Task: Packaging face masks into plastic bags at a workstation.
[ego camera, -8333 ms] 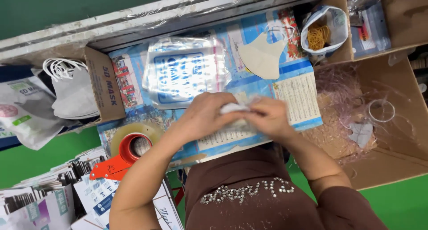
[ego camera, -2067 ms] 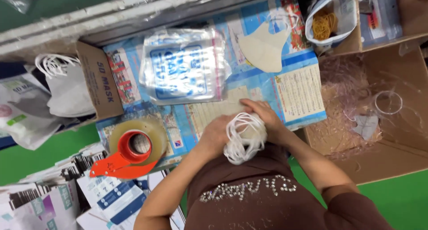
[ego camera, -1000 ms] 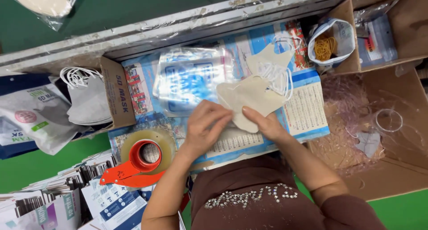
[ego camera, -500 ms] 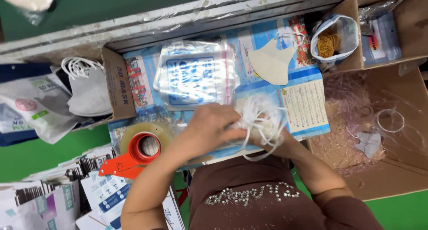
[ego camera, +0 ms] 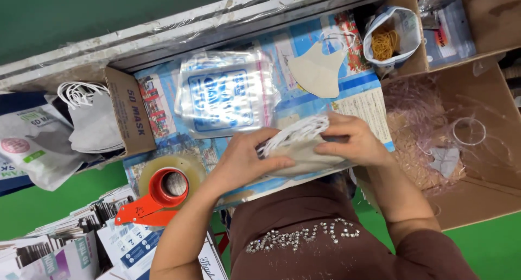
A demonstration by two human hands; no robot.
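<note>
Both my hands hold a stack of folded beige face masks (ego camera: 304, 152) flat over the blue printed sheet (ego camera: 163, 114) on the table, white ear loops bunched on top. My left hand (ego camera: 244, 160) grips the stack's left end, fingers curled over it. My right hand (ego camera: 353, 141) presses on the right end from above. A single beige mask (ego camera: 317, 71) lies farther away on the sheet. A pile of clear zip bags with blue print (ego camera: 222, 92) lies to the left of that mask.
A tape dispenser with a red holder (ego camera: 163, 190) sits at the left. An open cardboard box of grey-white masks (ego camera: 100, 120) stands beyond it. A bag of rubber bands (ego camera: 388, 38) and a large box with plastic scraps (ego camera: 461, 144) are at the right. Printed cartons (ego camera: 65, 247) lie lower left.
One second ago my hands spread a single mask flat; since then they have gathered the stack with its loops and now hold it lower, squared between both hands.
</note>
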